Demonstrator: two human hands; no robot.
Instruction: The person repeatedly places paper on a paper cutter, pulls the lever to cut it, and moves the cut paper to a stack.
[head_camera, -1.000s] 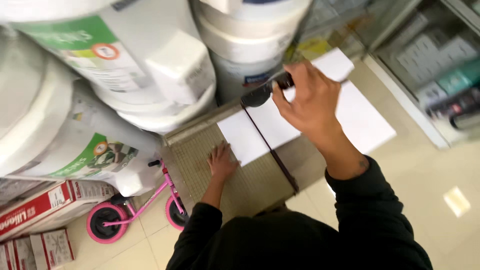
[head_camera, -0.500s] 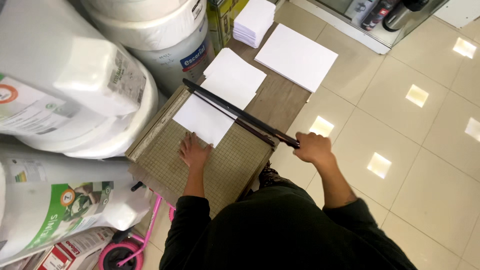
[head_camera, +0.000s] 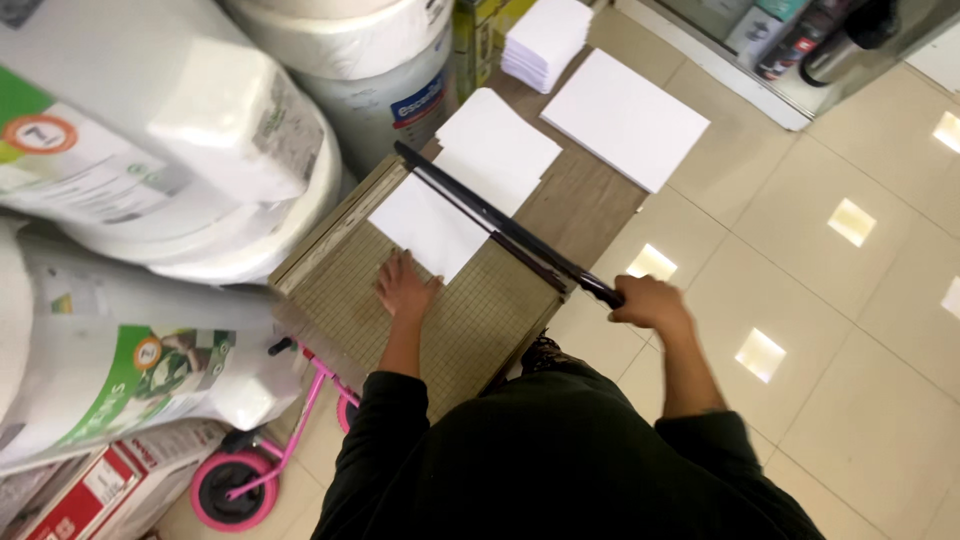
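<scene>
The right hand (head_camera: 650, 303) is closed in a fist around the dark handle at the near end of the paper cutter's blade arm (head_camera: 500, 225). That long black arm runs diagonally away from the hand, lying low along the right edge of the cutter's board. The left hand (head_camera: 403, 287) lies flat, fingers spread, palm down on the gridded board of the paper cutter (head_camera: 480, 320); its fingertips press the near edge of a white sheet of paper (head_camera: 430, 225) that lies on the board and reaches under the blade arm. Whether the blade is fully down on the sheet is hard to tell from this angle.

Beyond the blade, on the far side, a cut stack of white paper (head_camera: 498, 145) rests on the wooden table (head_camera: 580, 205) just beside the arm. Farther along the table lies a larger white sheet stack (head_camera: 625, 118), and beyond that a thicker pile of small white sheets (head_camera: 545, 40), each apart from the other.

Both arms wear dark sleeves. To the left of the cutter, large wrapped rolls in white plastic with green printing (head_camera: 130, 150) are heaped up, touching the cutter's left edge. Below them stands a pink child's balance bike (head_camera: 265, 460) on the pale tiled floor (head_camera: 850, 330), next to a red and white carton (head_camera: 100, 490).
</scene>
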